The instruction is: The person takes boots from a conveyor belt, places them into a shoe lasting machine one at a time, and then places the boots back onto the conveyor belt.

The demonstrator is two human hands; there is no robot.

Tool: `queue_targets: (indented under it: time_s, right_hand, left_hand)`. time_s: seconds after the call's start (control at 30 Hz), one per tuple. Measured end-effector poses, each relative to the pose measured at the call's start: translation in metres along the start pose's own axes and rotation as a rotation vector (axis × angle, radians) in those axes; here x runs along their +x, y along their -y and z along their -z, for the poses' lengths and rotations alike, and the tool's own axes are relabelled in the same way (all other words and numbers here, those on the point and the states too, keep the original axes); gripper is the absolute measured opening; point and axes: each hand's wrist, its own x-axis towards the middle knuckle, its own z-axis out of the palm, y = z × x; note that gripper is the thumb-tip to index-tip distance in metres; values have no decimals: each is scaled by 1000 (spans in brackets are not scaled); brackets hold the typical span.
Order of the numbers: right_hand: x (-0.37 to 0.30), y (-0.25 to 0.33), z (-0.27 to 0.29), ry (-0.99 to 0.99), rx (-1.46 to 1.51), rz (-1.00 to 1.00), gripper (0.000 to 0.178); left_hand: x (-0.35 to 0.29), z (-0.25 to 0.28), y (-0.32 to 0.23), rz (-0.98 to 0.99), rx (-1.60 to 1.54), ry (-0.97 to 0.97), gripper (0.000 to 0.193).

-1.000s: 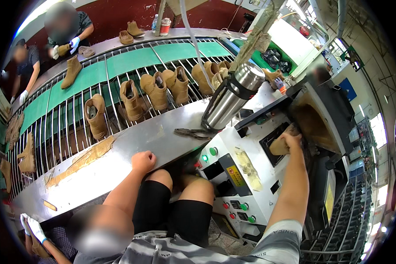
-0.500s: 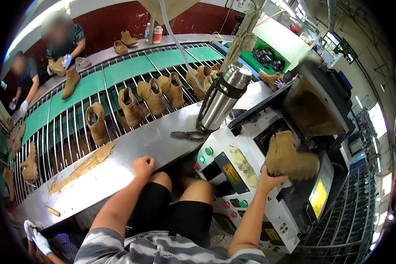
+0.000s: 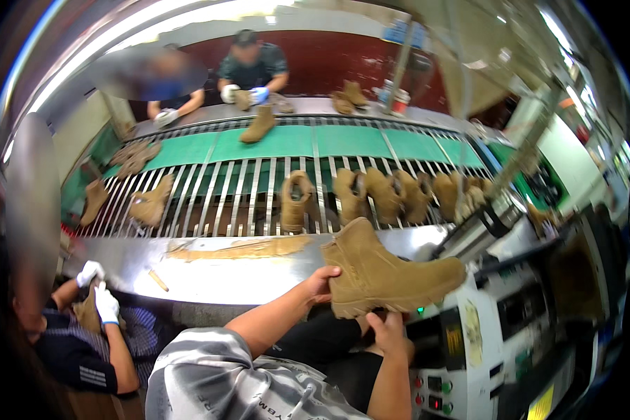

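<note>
A tan suede ankle boot [image 3: 381, 273] with a lugged sole is held up in front of me over the bench edge, toe to the right. My left hand [image 3: 322, 283] is closed on its heel side, thumb against the upper. Beneath the sole my right hand [image 3: 389, 330] supports it, the fingers partly hidden. Behind the boot lies a metal bench [image 3: 119, 259] with a brown smear of dried glue [image 3: 238, 248]. More tan boots [image 3: 295, 199] stand in a row on the roller rack beyond.
A green conveyor belt [image 3: 266, 142] runs behind the rack. To my right are a steel flask [image 3: 479, 227] and a white machine [image 3: 472, 329] with buttons. Two co-workers sit across the belt; another person with white gloves [image 3: 106, 303] holds a boot at lower left.
The boot has moved left from the machine to in front of me. My left hand has left the bench edge and taken hold of it too. The view has turned left.
</note>
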Motion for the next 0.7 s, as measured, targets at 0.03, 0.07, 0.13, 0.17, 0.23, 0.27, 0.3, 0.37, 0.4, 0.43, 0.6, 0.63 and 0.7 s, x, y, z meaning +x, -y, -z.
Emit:
queue_targets:
  time_s: [0.03, 0.07, 0.13, 0.17, 0.23, 0.27, 0.3, 0.37, 0.4, 0.43, 0.6, 0.63, 0.7]
  right_hand:
    - [13, 13, -17, 128, 57, -29, 52]
    - [25, 18, -36, 167, -162, 65, 49]
    - [47, -3, -74, 201, -145, -23, 46]
    - [62, -21, -91, 225, -70, 21, 45]
    - [83, -39, -130, 240, 6, -50, 43]
    - [92, -48, -148, 243, 42, -90, 42]
    - [99, -61, -169, 270, -6, -92, 41]
    - [109, -82, -207, 312, -98, -93, 39]
    - [112, -86, -223, 319, -172, -120, 35]
    - [115, -88, -239, 329, -244, -142, 31]
    - [124, -110, -282, 198, -619, -2, 18]
    - [126, -107, -285, 221, -678, -35, 20]
    - [133, -104, -293, 265, -795, -101, 24]
  left_hand:
    - [-18, 16, -14, -66, -35, -84, 78]
    - [-39, 34, -28, -167, -59, -113, 78]
    - [-81, 60, -47, -325, -106, -184, 79]
    - [-102, 70, -58, -394, -121, -234, 79]
    - [-135, 83, -88, -536, 2, -354, 83]
    - [-146, 88, -106, -574, 20, -354, 82]
    - [-153, 94, -123, -644, 26, -420, 78]
    - [-156, 104, -161, -758, 60, -522, 68]
    - [-151, 108, -181, -805, 83, -555, 63]
    - [-146, 112, -202, -873, 170, -594, 59]
    - [-94, 135, -268, -999, 505, -897, 49]
    - [-82, 147, -273, -987, 585, -997, 46]
    - [-62, 181, -269, -942, 756, -1102, 48]
